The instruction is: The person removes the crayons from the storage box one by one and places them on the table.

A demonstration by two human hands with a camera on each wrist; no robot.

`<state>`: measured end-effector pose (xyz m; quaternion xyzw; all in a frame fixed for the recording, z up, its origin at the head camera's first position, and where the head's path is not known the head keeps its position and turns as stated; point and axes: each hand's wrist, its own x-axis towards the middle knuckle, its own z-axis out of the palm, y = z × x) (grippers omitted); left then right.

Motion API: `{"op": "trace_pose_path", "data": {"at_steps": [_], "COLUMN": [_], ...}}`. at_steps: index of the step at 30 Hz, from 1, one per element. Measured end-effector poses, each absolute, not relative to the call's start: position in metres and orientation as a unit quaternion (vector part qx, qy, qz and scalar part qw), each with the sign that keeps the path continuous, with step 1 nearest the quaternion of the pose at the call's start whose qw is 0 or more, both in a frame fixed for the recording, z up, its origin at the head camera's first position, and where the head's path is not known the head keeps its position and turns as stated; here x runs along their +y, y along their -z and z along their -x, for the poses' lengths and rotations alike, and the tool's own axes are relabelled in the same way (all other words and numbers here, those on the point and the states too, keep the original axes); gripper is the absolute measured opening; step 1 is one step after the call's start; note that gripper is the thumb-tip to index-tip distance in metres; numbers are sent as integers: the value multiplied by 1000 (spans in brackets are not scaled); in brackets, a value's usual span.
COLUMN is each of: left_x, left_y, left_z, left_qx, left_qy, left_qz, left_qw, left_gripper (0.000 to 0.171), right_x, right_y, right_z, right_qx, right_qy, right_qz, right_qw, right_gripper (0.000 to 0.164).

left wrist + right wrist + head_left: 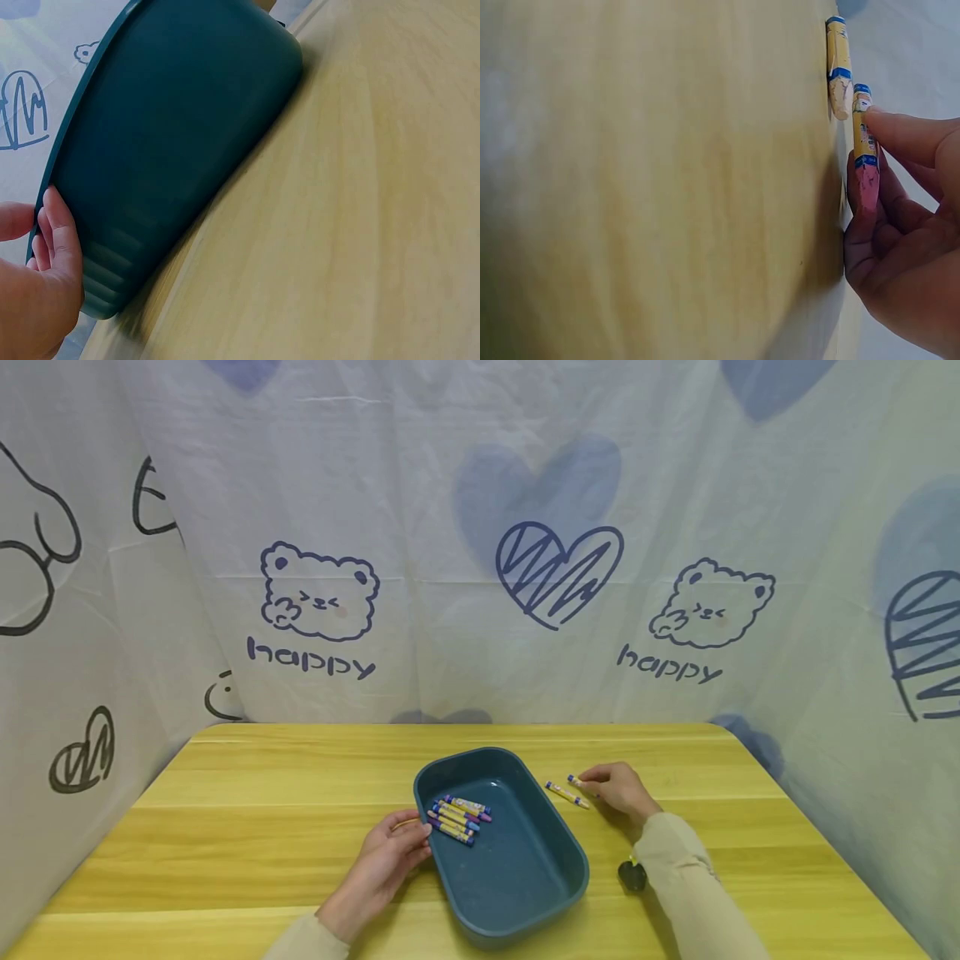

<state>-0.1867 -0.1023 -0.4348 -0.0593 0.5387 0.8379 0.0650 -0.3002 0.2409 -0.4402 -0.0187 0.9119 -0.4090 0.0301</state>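
Note:
My left hand (382, 864) pinches the left rim of a dark teal bin (517, 868), thumb over the rim and fingers along the outer wall, as the left wrist view also shows. Several crayons (453, 820) in yellow-and-blue wrappers lie in a loose pile inside, by the left wall. To the right of the bin, my right hand (617, 789) holds a pink crayon (865, 146) between thumb and fingers, close over the table. Just beside it a pale peach crayon (840, 67) lies on the wood.
A light wooden table (262, 827) carries everything. Behind it hangs a white cloth (435, 610) printed with hearts and bears, and similar cloth closes off both sides. A small dark heart-shaped piece (632, 875) shows next to the right sleeve (686, 868).

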Motion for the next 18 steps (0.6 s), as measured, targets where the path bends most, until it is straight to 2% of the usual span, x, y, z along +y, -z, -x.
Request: {"op": "trace_pose_path", "data": {"at_steps": [18], "left_x": [-101], "left_y": [436], "left_z": [187], "left_qx": [538], "left_qy": [-838], "left_qz": [67], "left_qw": [62], "left_gripper": [34], "right_x": [241], "right_y": [445], "right_z": [300], "right_qx": [915], "right_qy": [400], "right_qz": [29], "right_qw": [35], "right_gripper": [19]}}
